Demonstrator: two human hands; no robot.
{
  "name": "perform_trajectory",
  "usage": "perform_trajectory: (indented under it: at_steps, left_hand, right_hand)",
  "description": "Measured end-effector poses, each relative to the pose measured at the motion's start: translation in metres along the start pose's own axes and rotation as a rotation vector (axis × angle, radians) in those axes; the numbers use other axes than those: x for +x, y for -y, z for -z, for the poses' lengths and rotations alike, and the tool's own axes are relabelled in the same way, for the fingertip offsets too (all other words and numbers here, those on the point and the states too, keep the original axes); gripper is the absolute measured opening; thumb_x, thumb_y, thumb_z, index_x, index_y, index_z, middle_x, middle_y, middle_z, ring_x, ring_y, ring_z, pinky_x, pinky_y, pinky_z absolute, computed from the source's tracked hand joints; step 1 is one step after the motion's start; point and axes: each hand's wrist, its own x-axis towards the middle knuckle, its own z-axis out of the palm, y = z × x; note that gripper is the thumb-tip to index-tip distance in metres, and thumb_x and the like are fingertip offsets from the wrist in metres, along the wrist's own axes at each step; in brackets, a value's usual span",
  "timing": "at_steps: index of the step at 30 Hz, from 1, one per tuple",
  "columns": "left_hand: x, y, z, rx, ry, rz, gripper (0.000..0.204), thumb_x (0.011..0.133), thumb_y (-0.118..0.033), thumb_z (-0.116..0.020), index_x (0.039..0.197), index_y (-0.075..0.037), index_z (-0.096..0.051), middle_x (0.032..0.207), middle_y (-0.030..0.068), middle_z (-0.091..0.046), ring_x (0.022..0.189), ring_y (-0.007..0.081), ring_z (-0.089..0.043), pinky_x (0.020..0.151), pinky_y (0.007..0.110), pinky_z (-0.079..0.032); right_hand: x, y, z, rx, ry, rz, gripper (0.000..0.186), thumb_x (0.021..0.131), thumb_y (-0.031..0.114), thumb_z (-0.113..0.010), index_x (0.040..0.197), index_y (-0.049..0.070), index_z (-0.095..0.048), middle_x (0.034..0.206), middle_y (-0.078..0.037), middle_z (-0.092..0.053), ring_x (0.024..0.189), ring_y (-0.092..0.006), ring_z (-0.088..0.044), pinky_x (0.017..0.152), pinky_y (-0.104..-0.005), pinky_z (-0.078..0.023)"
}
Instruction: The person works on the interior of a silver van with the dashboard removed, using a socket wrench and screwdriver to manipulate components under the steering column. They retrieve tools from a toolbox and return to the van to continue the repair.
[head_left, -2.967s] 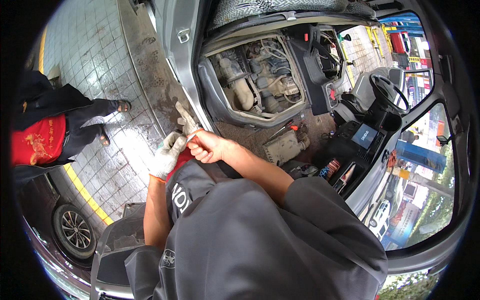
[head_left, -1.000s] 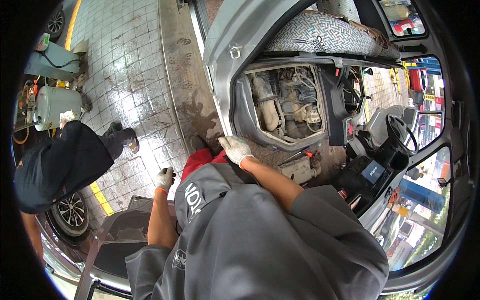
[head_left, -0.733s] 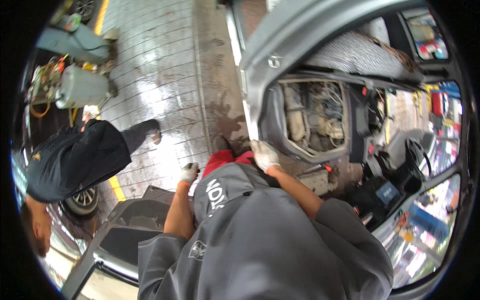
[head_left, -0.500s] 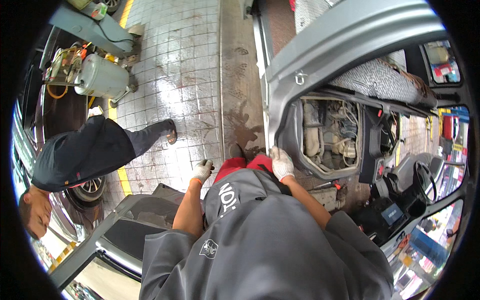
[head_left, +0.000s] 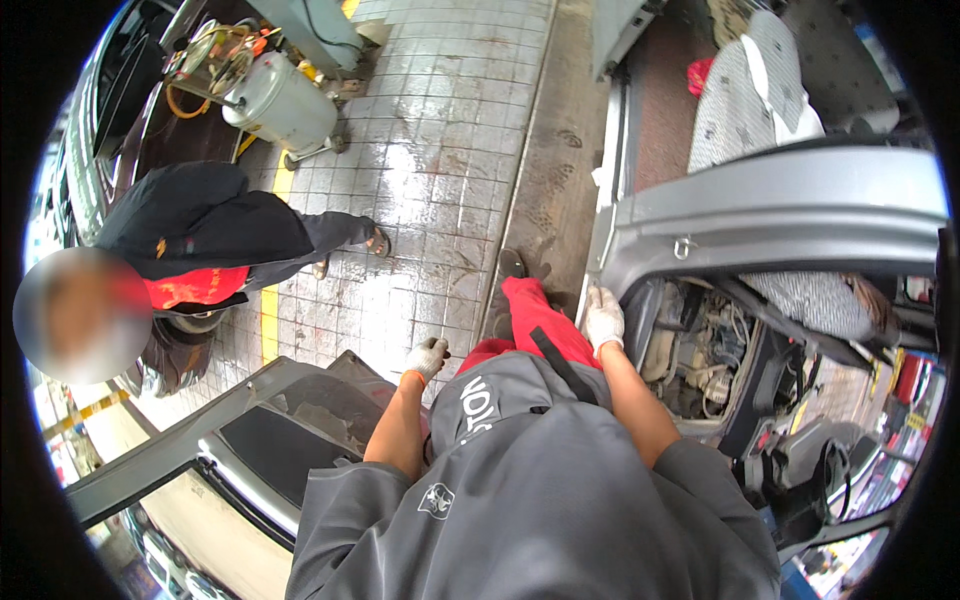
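My left hand (head_left: 428, 356), in a whitish knit glove, hangs beside my left thigh with its fingers curled in. Nothing shows in it. Against the edge of the vehicle's grey door frame (head_left: 645, 235) lies my right hand (head_left: 604, 317), gloved alike, with its fingers straight and close together. Just right of that hand, inside the doorway, is an uncovered engine bay (head_left: 700, 350) with hoses and dusty parts. My red-trousered leg (head_left: 540, 310) is stepped forward between the hands.
An opened vehicle door (head_left: 300, 440) stands at lower left. Beyond it, a person in a dark jacket (head_left: 190, 220) is on the wet tiled floor (head_left: 420, 160). A whitish wheeled tank (head_left: 285, 105) stands at upper left. A patterned seat (head_left: 735, 110) is at upper right.
My view has shifted, so the vehicle and floor sit farther right in it. One of my legs has stepped forward. My right hand remains at the frame edge. The other person's red shirt front now shows.
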Motion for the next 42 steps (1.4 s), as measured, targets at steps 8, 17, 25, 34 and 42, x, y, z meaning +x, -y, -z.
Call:
perform_trajectory:
  at_steps: [8, 17, 25, 34, 42]
  left_hand:
    - [-0.005, -0.027, 0.047, -0.224, -0.132, 0.099, 0.052, 0.111, -0.043, -0.062, 0.136, 0.001, -0.074, 0.109, 0.0134, -0.085, 0.082, 0.0214, -0.074, 0.075, 0.038, -0.061]
    - [-0.014, -0.091, 0.088, -0.462, -0.335, 0.038, 0.046, 0.117, -0.041, -0.060, 0.130, 0.001, -0.073, 0.108, 0.0120, -0.082, 0.084, 0.0192, -0.071, 0.076, 0.036, -0.060]
    - [0.008, -0.083, 0.095, -0.643, -0.486, 0.080, 0.044, 0.113, -0.041, -0.065, 0.126, -0.001, -0.077, 0.101, 0.0098, -0.083, 0.078, 0.0165, -0.071, 0.070, 0.034, -0.058]
    - [0.045, -0.261, 0.217, -0.381, -0.645, -0.356, 0.042, 0.109, -0.038, -0.071, 0.129, -0.002, -0.079, 0.106, 0.0138, -0.084, 0.097, 0.0243, -0.081, 0.091, 0.038, -0.062]
    - [0.079, -0.371, 0.336, -0.014, -0.686, -0.545, 0.038, 0.109, -0.048, -0.065, 0.127, -0.018, -0.081, 0.122, 0.0150, -0.075, 0.118, 0.0383, -0.073, 0.100, 0.048, -0.058]
  right_hand:
    - [0.140, 0.060, -0.050, -0.214, 0.481, -0.195, 0.097, 0.116, 0.076, -0.026, 0.156, -0.004, -0.062, 0.148, -0.028, -0.072, 0.112, -0.0489, -0.080, 0.076, -0.0581, -0.066]
    - [0.240, 0.171, -0.112, -0.522, 0.970, 0.058, 0.088, 0.109, 0.075, -0.053, 0.156, 0.002, -0.067, 0.162, -0.023, -0.064, 0.156, -0.0393, -0.056, 0.130, -0.0475, -0.042]
    - [0.267, 0.312, -0.157, -0.587, 0.897, 0.294, 0.075, 0.110, 0.065, -0.054, 0.156, 0.007, -0.067, 0.163, -0.020, -0.064, 0.158, -0.0356, -0.054, 0.131, -0.0434, -0.041]
    - [0.204, 0.496, -0.298, -0.895, 1.061, 1.067, 0.060, 0.110, 0.053, -0.050, 0.139, 0.008, -0.077, 0.149, -0.020, -0.073, 0.140, -0.0400, -0.067, 0.119, -0.0493, -0.052]
    - [0.236, 0.493, -0.516, -0.605, 1.531, 1.171, 0.072, 0.104, 0.067, -0.066, 0.149, 0.012, -0.071, 0.159, -0.015, -0.068, 0.149, -0.0344, -0.061, 0.126, -0.0426, -0.047]
